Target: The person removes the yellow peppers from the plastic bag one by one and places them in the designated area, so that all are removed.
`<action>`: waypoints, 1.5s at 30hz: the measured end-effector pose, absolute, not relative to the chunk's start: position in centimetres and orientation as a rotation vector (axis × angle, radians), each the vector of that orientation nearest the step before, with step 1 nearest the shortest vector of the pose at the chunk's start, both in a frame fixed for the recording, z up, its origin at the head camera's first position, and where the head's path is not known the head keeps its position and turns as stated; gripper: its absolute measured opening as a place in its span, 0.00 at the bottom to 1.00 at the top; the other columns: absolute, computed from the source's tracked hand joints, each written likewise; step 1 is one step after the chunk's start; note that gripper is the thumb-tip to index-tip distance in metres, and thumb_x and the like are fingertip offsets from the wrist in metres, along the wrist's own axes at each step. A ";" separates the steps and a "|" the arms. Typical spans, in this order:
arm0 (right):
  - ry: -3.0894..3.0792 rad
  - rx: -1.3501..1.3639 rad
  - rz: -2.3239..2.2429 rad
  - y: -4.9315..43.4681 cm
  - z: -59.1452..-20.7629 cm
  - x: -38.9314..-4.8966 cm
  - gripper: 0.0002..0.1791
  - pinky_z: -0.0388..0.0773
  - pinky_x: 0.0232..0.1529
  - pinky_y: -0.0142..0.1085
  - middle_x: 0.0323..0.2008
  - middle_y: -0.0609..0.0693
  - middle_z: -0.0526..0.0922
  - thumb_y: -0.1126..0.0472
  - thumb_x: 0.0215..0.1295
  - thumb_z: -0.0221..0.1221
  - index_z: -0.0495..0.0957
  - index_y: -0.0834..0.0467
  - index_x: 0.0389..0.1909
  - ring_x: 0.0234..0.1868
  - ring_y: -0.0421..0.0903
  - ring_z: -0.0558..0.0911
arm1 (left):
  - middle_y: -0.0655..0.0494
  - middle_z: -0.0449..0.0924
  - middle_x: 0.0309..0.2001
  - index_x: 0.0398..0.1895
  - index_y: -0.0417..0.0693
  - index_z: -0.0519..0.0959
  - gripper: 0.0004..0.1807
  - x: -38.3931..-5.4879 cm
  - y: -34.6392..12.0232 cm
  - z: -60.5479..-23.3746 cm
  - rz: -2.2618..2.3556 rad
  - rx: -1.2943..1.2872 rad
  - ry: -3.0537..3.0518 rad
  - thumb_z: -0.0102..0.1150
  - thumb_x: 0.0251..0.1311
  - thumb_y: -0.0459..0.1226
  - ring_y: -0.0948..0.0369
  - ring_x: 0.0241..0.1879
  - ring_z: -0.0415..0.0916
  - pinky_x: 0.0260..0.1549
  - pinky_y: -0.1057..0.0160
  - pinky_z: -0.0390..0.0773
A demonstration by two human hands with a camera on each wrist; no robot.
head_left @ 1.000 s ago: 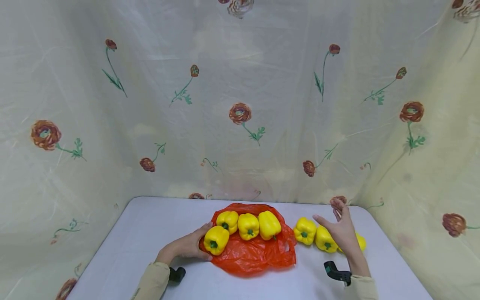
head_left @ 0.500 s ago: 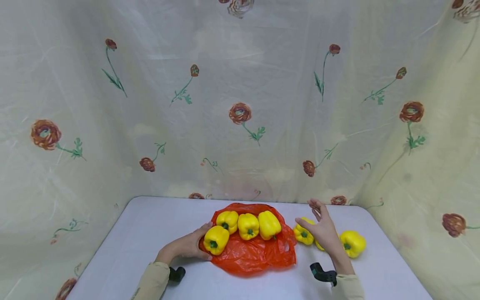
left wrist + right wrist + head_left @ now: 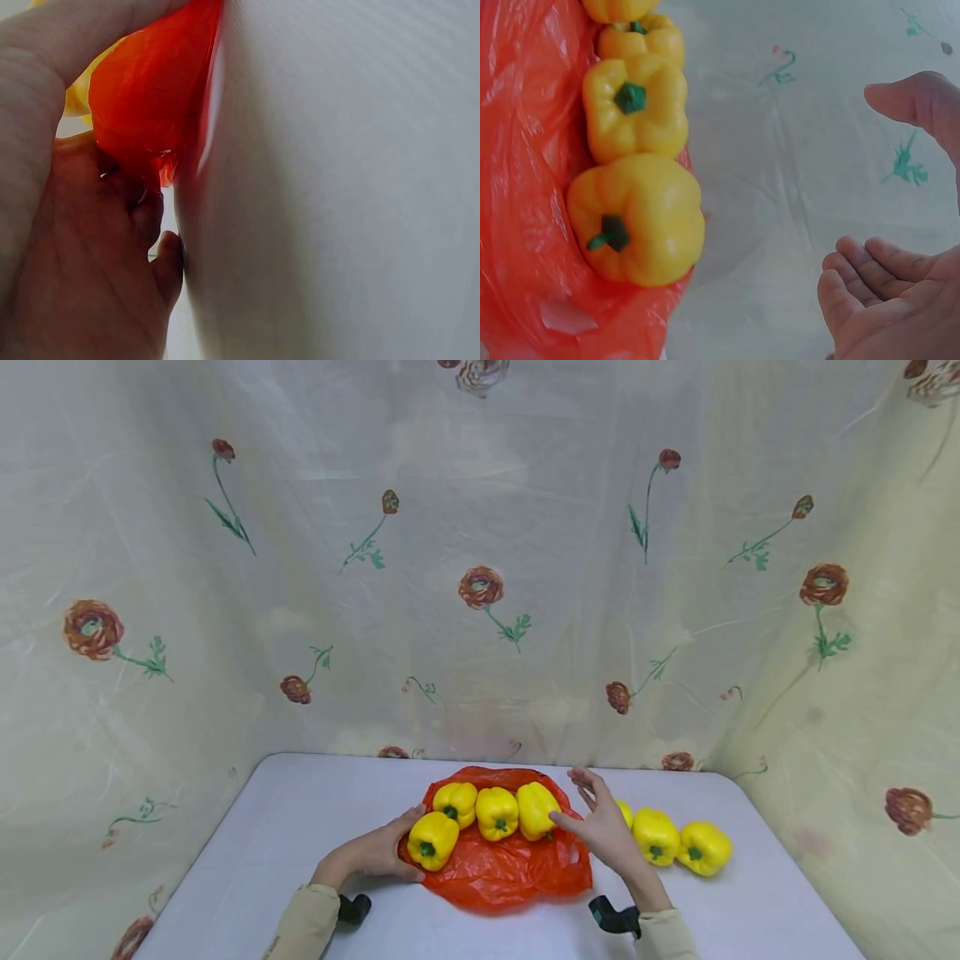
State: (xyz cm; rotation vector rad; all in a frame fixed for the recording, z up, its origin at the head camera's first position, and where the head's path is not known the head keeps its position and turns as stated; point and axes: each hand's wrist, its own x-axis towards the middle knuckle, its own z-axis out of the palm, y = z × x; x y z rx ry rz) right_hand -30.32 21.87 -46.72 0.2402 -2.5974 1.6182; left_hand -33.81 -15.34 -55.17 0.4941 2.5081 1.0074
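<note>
An orange-red plastic bag (image 3: 510,877) lies spread on the table. Several yellow bell peppers rest on it, with a pepper (image 3: 432,841) at its left edge and another pepper (image 3: 537,810) at the right end of the row. My left hand (image 3: 378,852) grips the bag's left side, its thumb in front and fingers behind; the left wrist view shows the bag (image 3: 142,97) between thumb and fingers. My right hand (image 3: 609,831), fingers spread and holding nothing, hovers at the bag's right side. In the right wrist view, that hand (image 3: 892,292) is apart from the nearest pepper (image 3: 649,217).
Right of the bag, a bell pepper (image 3: 656,837) and another bell pepper (image 3: 705,848) sit on the white table (image 3: 772,910); a third (image 3: 626,811) is mostly hidden behind the right hand. A flower-printed curtain (image 3: 555,635) surrounds the table's back and sides.
My right hand has moved left from over the loose peppers to the bag's right side, uncovering the two rightmost peppers. The left hand, the bag and the peppers on it have stayed put.
</note>
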 end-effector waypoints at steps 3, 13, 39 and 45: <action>-2.622 0.228 1.643 21.0 -46.9 -30.2 0.47 0.60 0.70 0.54 0.71 0.57 0.59 0.57 0.56 0.69 0.52 0.56 0.71 0.74 0.59 0.56 | 0.50 0.44 0.78 0.78 0.58 0.44 0.64 -33.7 -15.3 -55.1 1.007 0.491 2.502 0.74 0.41 0.58 0.47 0.76 0.44 0.69 0.35 0.49; -2.662 0.251 1.659 18.9 -47.6 -29.8 0.49 0.63 0.69 0.55 0.70 0.54 0.64 0.49 0.50 0.72 0.57 0.54 0.70 0.71 0.57 0.62 | 0.50 0.44 0.78 0.78 0.58 0.44 0.65 -33.8 -15.3 -55.2 1.014 0.483 2.502 0.74 0.40 0.59 0.47 0.76 0.44 0.69 0.34 0.48; -2.725 0.370 1.740 13.8 -48.7 -30.0 0.50 0.67 0.65 0.54 0.69 0.54 0.64 0.45 0.49 0.72 0.56 0.54 0.70 0.71 0.58 0.62 | 0.50 0.45 0.78 0.78 0.57 0.44 0.64 -33.8 -15.5 -55.4 1.028 0.484 2.486 0.74 0.41 0.58 0.47 0.76 0.45 0.69 0.34 0.49; -2.786 0.445 1.705 12.2 -49.1 -30.2 0.48 0.71 0.63 0.53 0.69 0.55 0.63 0.49 0.53 0.70 0.56 0.55 0.70 0.70 0.60 0.64 | 0.51 0.45 0.78 0.78 0.58 0.44 0.64 -33.9 -15.5 -55.3 1.013 0.495 2.502 0.74 0.41 0.58 0.47 0.75 0.46 0.69 0.34 0.50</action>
